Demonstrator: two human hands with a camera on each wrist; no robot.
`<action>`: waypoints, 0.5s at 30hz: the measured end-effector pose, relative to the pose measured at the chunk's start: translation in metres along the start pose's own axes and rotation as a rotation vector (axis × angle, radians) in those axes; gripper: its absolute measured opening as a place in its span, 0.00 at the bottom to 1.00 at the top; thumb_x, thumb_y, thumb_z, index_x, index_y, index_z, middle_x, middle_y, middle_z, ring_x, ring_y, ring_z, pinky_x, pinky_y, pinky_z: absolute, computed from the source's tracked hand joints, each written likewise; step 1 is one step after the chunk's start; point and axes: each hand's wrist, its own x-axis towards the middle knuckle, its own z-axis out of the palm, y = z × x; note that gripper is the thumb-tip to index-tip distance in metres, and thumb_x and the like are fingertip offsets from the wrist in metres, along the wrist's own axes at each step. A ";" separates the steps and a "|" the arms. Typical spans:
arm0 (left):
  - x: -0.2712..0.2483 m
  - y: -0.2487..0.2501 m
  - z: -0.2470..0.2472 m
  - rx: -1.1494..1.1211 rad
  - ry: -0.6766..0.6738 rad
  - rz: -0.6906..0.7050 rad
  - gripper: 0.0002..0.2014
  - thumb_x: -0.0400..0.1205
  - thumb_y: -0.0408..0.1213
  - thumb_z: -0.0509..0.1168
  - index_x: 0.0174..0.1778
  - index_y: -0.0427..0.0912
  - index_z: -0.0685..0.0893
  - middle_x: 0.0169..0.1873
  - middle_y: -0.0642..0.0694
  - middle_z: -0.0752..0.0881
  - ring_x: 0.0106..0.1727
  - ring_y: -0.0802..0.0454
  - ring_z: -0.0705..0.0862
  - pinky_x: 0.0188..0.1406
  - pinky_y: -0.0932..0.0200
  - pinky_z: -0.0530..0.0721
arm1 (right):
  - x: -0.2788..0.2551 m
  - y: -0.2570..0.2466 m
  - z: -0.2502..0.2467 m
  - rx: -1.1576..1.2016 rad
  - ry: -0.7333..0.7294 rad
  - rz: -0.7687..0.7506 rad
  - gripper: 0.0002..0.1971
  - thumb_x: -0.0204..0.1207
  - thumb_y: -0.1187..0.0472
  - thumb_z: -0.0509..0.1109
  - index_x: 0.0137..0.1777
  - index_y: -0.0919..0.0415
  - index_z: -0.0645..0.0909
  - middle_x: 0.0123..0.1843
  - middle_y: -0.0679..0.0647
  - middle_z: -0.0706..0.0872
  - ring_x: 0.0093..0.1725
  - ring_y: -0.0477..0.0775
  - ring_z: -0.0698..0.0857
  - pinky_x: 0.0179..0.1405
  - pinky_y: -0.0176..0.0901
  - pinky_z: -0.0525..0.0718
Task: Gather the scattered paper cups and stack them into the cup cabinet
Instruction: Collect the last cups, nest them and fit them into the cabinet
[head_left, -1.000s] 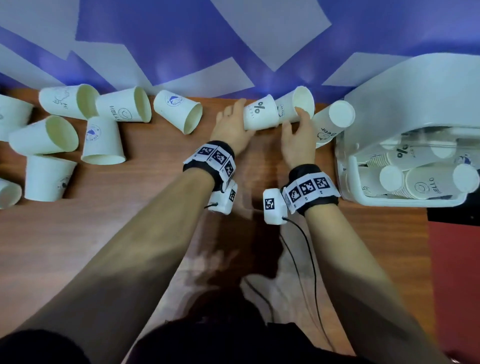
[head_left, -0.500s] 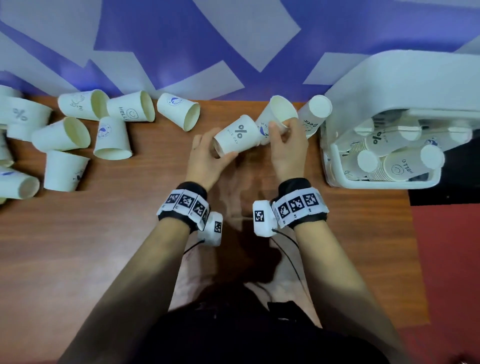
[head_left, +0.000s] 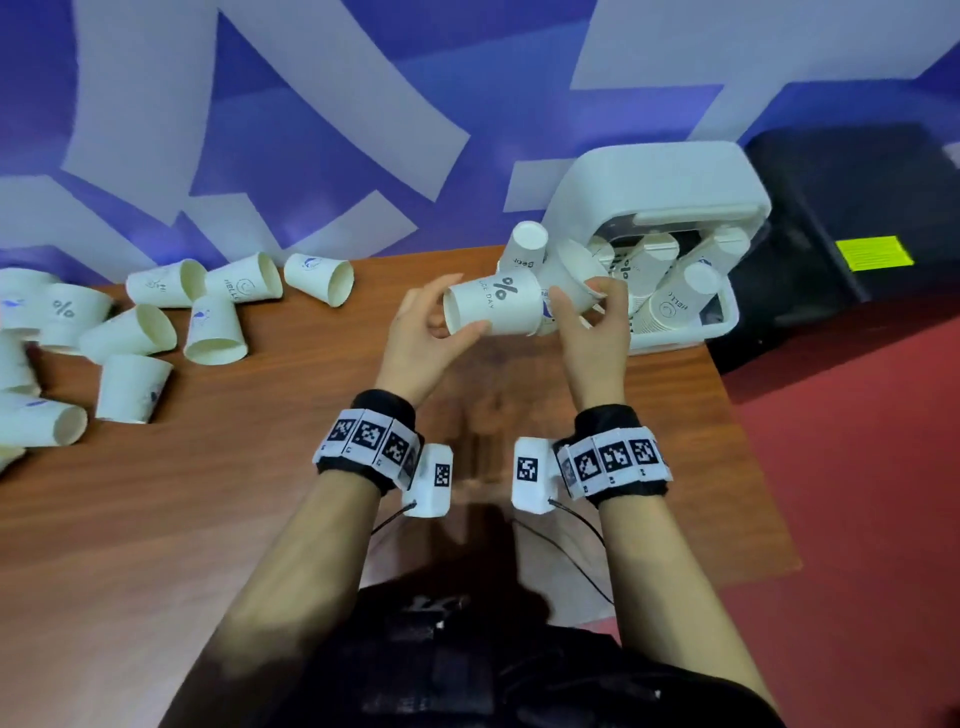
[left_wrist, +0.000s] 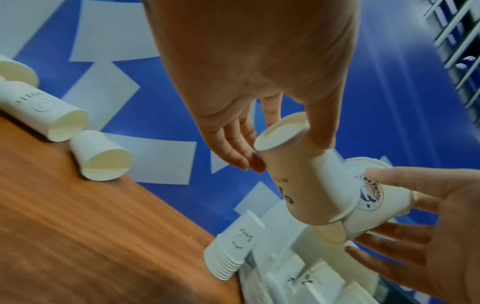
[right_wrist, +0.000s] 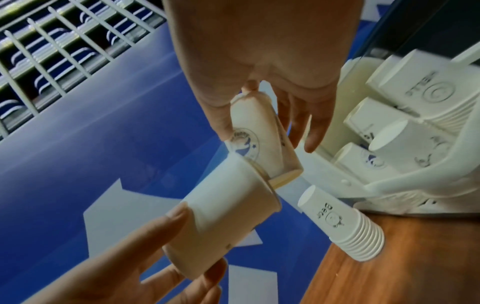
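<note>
Left grip (head_left: 415, 338) clasps percent cup (head_left: 493, 306), its mouth over right grip's (head_left: 592, 332) pinched cup (head_left: 571, 275) (both airborne).

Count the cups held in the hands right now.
2: the percent-sign cup in the left hand, and the blue-logo cup in the right hand, meeting its mouth. Any cup nested inside either would be hidden.

A white paper cup printed "%" (head_left: 493, 304) lies sideways above the desk, its mouth slipped over the base of a second cup with a blue round logo (left_wrist: 369, 195). More cups lie scattered at the desk's left (head_left: 130, 332). The white cup cabinet (head_left: 670, 208) holds several nested stacks, with one stack (head_left: 522, 249) just beside it.
</note>
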 end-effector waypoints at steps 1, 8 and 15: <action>-0.003 0.005 0.007 -0.004 -0.018 0.009 0.29 0.72 0.40 0.77 0.70 0.50 0.78 0.59 0.48 0.77 0.52 0.60 0.82 0.54 0.68 0.81 | -0.002 -0.002 -0.009 0.047 -0.002 0.008 0.15 0.75 0.65 0.73 0.55 0.54 0.71 0.49 0.47 0.81 0.43 0.35 0.82 0.44 0.35 0.82; -0.017 0.032 0.060 0.008 -0.108 0.015 0.29 0.74 0.34 0.76 0.72 0.49 0.76 0.43 0.56 0.73 0.37 0.75 0.77 0.43 0.79 0.73 | 0.008 -0.003 -0.069 0.224 0.018 0.055 0.43 0.77 0.69 0.71 0.84 0.54 0.47 0.65 0.37 0.70 0.51 0.19 0.77 0.44 0.19 0.78; -0.016 0.048 0.120 0.091 -0.045 0.030 0.28 0.73 0.36 0.77 0.69 0.47 0.79 0.55 0.47 0.77 0.43 0.64 0.78 0.44 0.82 0.72 | 0.043 0.001 -0.129 0.175 0.082 0.085 0.49 0.72 0.64 0.76 0.84 0.53 0.47 0.79 0.54 0.67 0.74 0.49 0.74 0.72 0.44 0.76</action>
